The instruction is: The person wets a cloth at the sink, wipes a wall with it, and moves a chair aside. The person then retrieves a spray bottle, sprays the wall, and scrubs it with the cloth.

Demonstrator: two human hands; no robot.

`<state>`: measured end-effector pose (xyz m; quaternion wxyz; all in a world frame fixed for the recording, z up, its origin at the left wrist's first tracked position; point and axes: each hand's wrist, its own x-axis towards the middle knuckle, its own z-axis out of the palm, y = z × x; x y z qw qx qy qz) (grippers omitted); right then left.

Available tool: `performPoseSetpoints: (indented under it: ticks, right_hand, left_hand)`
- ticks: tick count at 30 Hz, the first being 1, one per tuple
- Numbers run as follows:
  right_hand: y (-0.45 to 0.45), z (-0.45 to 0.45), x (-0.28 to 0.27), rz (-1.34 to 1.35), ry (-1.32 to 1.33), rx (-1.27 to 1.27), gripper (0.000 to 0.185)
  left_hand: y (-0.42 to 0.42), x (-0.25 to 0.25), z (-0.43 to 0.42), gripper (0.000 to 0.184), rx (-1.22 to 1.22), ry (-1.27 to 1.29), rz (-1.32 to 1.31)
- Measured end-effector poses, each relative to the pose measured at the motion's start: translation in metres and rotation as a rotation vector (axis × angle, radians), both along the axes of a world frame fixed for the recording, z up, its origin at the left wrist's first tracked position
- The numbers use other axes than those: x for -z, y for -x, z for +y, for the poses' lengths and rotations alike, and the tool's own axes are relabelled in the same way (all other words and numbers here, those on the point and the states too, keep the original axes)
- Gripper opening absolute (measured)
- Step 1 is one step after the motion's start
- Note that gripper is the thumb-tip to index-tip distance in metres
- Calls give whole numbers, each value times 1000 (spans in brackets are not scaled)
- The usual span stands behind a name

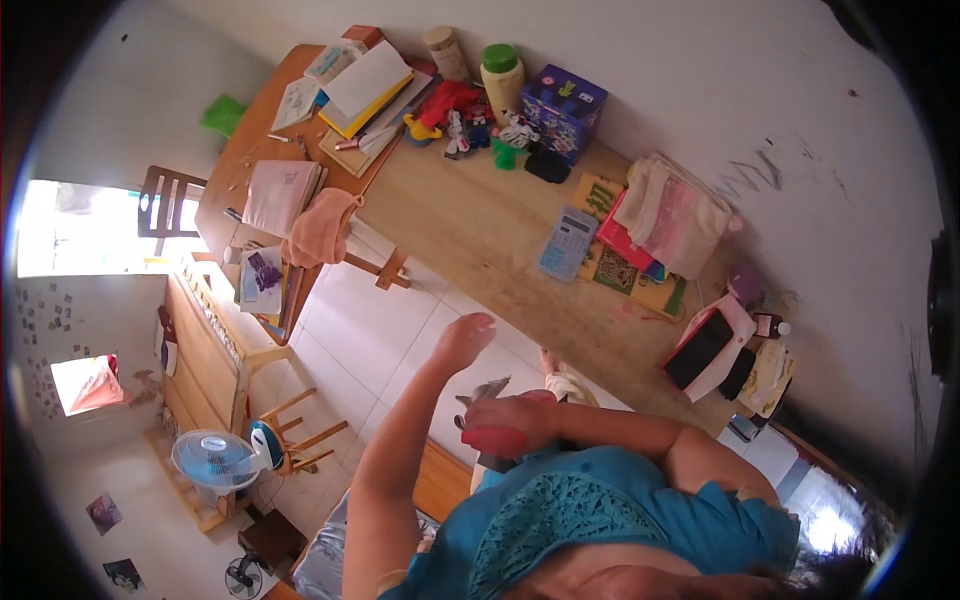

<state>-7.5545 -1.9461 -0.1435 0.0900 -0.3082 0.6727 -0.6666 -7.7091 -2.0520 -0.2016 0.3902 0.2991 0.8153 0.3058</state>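
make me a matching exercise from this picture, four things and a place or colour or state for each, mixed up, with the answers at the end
Things
1. red object
2. calculator
3. jar beside the blue box
4. folded cloths

Places, colours, states
A. closed with a green lid
B. between the calculator and the wall
C. at the person's right hand
D. pale blue, lying on the table

Right pairs
1-C, 2-D, 3-A, 4-B
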Motion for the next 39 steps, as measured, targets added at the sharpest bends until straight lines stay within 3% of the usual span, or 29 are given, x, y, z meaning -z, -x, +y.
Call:
performPoseSetpoints:
  ticks: [4, 7, 9, 12, 13, 14, 17, 21, 24, 27, 30, 31, 34, 37, 39]
  right_hand:
    - [26, -15, -7, -108, -14, 17, 49]
    - [52, -40, -10, -80, -12, 28, 47]
    - [72, -69, -6, -49, -27, -9, 47]
    - [100, -118, -20, -48, -28, -63, 48]
    - [111, -141, -21, 25, -35, -69, 49]
    - [119, -165, -22, 85, -42, -71, 46]
    - [151, -234, -42, 280, -93, -92, 44]
    - [180, -334, -60, 120, -11, -236, 48]
    - [206, -398, -75, 141, 81, -326, 50]
    - [234, -441, -86, 143, 150, -299, 52]
    - [271, -466, -88, -22, 104, -259, 52]
    - [287, -476, -79, -59, 208, -251, 49]
    - [335, -500, -65, -124, 285, -190, 47]
    - [388, -512, -60, -398, 365, -195, 46]
    - [424, -517, -54, -428, 368, -124, 45]
  left_hand:
    - [1, -19, -73, 30, -344, -79, -421]
    - [-15, -36, -139, 46, -544, -315, -700]
    - [-32, -16, -197, 59, -607, -483, -857]
    - [-50, -65, -232, 62, -642, -573, -681]
    - [-51, -46, -262, 54, -666, -745, -738]
    - [-57, -31, -299, 51, -688, -714, -670]
    - [-56, -50, -345, 51, -878, -703, -568]
    - [-55, -51, -410, 43, -1109, -873, -268]
    - [-47, -48, -470, 38, -1132, -732, -163]
    - [-30, -45, -513, 29, -1279, -575, -225]
    - [7, -61, -532, 25, -1237, -784, 11]
    - [17, -48, -549, 30, -1193, -734, -22]
    - [61, -28, -581, 36, -1250, -921, -200]
    - [118, -24, -602, 42, -1571, -1025, -436]
    - [155, -32, -619, 43, -1624, -994, -574]
